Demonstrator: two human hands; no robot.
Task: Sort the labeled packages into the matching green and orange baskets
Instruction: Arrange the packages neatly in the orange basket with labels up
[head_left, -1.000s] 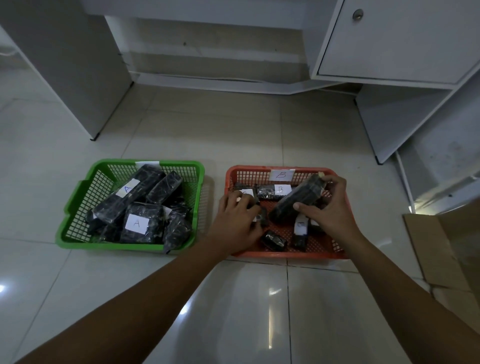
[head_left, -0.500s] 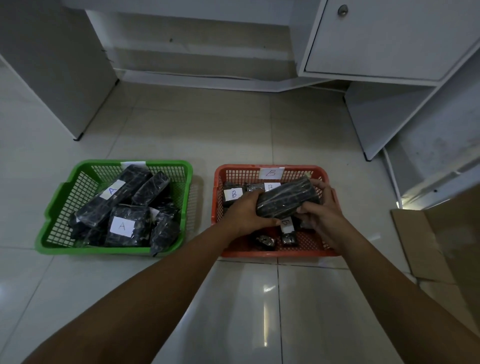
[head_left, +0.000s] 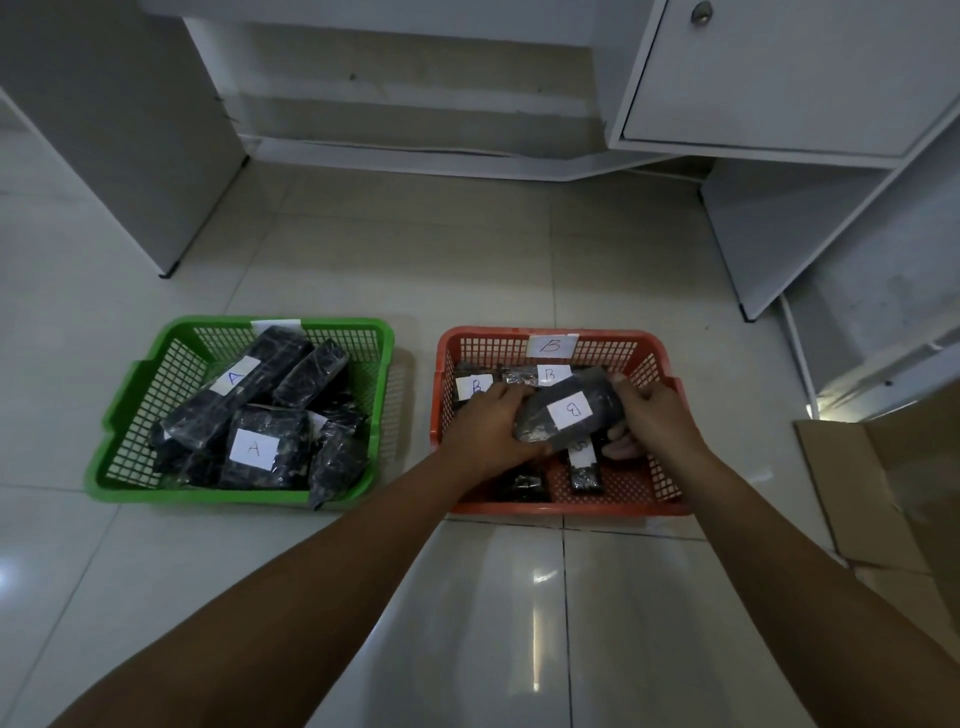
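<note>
Nearest, a glossy white tiled floor (head_left: 519, 623) with two bare forearms reaching out over it. Left hand (head_left: 485, 428) and right hand (head_left: 652, 415) each gripped one end of a dark wrapped package (head_left: 569, 413), its white B label turned upward, held just above the orange basket (head_left: 561, 506). To set it down well, it seemed best lowered flat into the open mesh at the basket's near right, label kept up, clear of the small packages (head_left: 584, 465) under the hands. Further B-labelled packages (head_left: 475, 384) lay along the far wall beneath the basket's B tag (head_left: 551, 345). Well apart to the left, the green basket (head_left: 156, 491) held a heap of A-labelled packages (head_left: 254, 447). Flattened cardboard (head_left: 883, 493) lay at right. Beyond, white cabinet panels (head_left: 779, 67) and skirting; nothing stood between package and basket.
</note>
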